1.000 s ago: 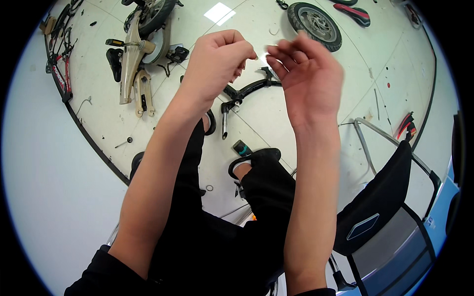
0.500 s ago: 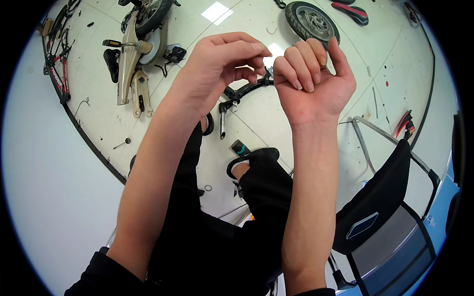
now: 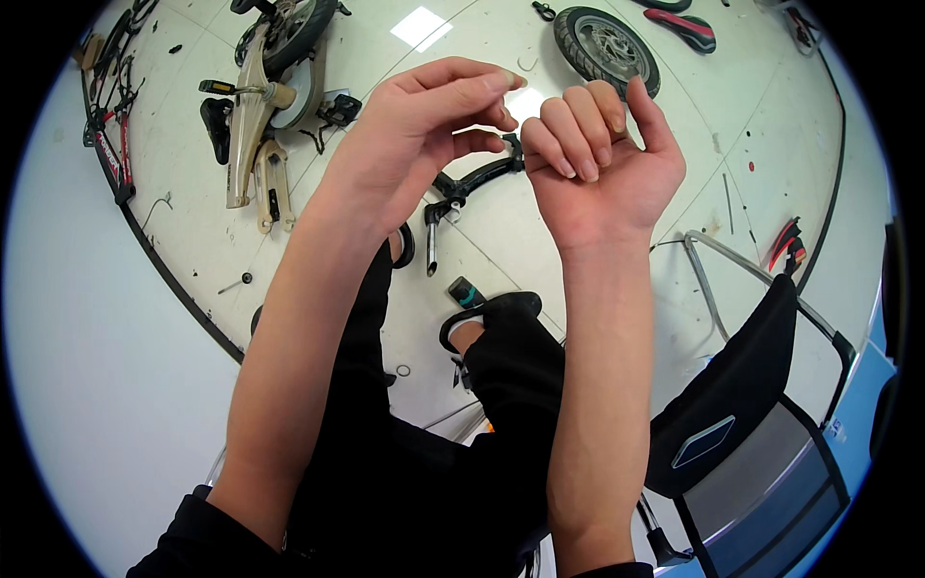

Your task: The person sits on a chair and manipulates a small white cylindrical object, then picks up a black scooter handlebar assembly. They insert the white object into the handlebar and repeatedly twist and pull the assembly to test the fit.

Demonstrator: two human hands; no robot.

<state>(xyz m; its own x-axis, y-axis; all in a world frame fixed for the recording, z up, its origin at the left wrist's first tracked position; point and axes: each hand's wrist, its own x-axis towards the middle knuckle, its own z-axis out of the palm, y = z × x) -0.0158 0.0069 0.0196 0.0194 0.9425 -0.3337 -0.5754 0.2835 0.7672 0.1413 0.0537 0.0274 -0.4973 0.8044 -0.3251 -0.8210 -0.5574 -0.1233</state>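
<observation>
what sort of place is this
Probably a bike repair workshop or parts room: a loose wheel, a red-and-black saddle and a beige frame lie scattered on the tiled floor.

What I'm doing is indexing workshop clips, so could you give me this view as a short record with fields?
Left hand: raised, fingers loosely curled; too unclear to tell whether anything small is pinched
Right hand: palm toward the camera, fingers bent in, thumb apart; nothing visibly held
Below the hands: black bar on the tiled floor
Upper left: beige frame
Upper right: wheel, red-and-black saddle
Lower right: chair, phone
</observation>
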